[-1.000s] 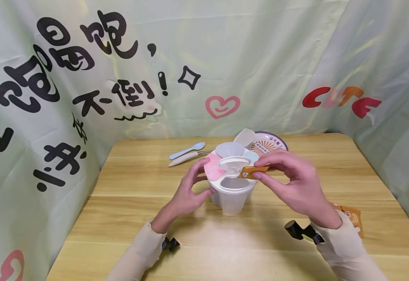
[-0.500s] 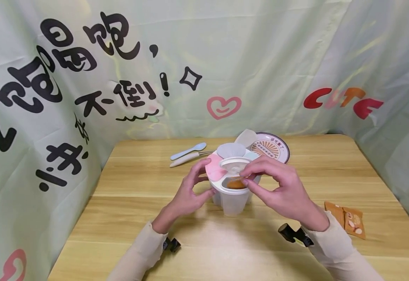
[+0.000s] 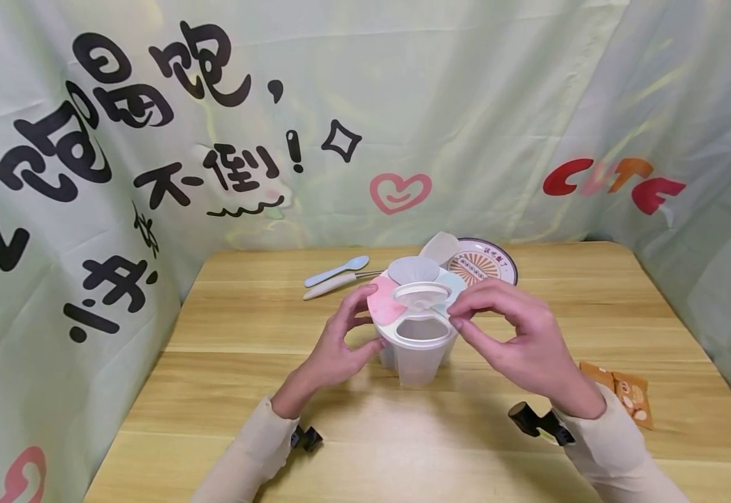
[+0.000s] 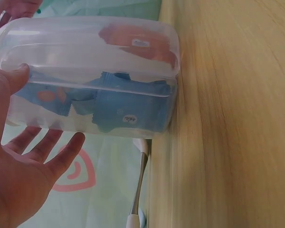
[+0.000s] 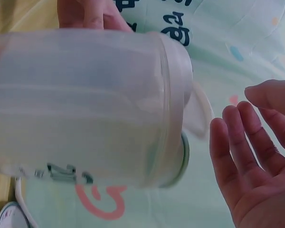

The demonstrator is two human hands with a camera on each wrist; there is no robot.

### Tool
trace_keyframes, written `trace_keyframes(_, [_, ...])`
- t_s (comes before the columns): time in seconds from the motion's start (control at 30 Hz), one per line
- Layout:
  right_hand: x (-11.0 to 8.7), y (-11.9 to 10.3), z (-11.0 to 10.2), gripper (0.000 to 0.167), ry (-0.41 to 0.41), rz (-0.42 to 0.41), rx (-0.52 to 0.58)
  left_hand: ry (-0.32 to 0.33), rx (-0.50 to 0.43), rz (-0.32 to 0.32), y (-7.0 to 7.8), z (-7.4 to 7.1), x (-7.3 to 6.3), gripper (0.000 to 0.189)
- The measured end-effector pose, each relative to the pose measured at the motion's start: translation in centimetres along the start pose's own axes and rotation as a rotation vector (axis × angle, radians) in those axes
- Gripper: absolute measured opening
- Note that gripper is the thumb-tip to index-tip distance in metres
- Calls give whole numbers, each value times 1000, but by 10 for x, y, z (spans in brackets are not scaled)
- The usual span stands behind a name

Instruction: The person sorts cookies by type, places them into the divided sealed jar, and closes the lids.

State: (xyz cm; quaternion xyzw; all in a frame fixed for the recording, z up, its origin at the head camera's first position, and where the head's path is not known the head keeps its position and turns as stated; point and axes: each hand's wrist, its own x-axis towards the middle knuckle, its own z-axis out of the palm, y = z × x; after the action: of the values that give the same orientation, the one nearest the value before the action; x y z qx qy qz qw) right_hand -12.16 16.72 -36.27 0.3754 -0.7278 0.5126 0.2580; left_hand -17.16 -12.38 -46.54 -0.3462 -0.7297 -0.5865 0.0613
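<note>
A clear plastic storage container (image 3: 418, 367) with several compartments stands on the table. Its front flip lid (image 3: 422, 296) is raised over the open mouth, while the pink lid (image 3: 385, 297) and other pastel lids are down. My left hand (image 3: 340, 342) holds the container's left side between thumb and fingers. Through the wall in the left wrist view show an orange packet (image 4: 140, 45) low in one compartment and blue packets (image 4: 133, 104) in the neighbouring one. My right hand (image 3: 522, 335) hovers just right of the opening, fingers loosely bent, holding nothing.
Two orange packets (image 3: 630, 395) lie by my right forearm. Behind the container are a blue spoon (image 3: 336, 270), a utensil with a pale handle (image 3: 329, 286), and a round patterned plate (image 3: 487, 262). A printed curtain (image 3: 466, 105) encloses the table's back and sides.
My right hand carried an orange packet to the open compartment and let it go inside. It has since drawn back slightly right. My left hand has stayed on the container.
</note>
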Motion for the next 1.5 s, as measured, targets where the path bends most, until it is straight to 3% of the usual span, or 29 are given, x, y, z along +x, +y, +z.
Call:
trace_keyframes(0.17, [-11, 7, -15, 27, 37, 57, -36, -1, -1, -3, 0, -1, 0, 84])
trace_keyframes(0.33, [-28, 17, -38, 35, 69, 151, -133, 0, -3, 0, 2, -2, 0, 84])
trace_keyframes(0.53, [-51, 27, -75, 37, 102, 312, -332, 4, -9, 29, 1, 0, 1, 83])
trace_keyframes(0.77, [-80, 49, -109, 30, 131, 460, -408, 7, 2, 31, 0, 0, 1, 83])
trace_keyframes(1.17, [-132, 69, -153, 17, 15, 711, -601, 1, 1, 27, -1, 1, 1, 84])
trace_keyframes(1.5, [-160, 73, -163, 21, -137, 806, -745, 2, 0, -5, -1, 1, 1, 84])
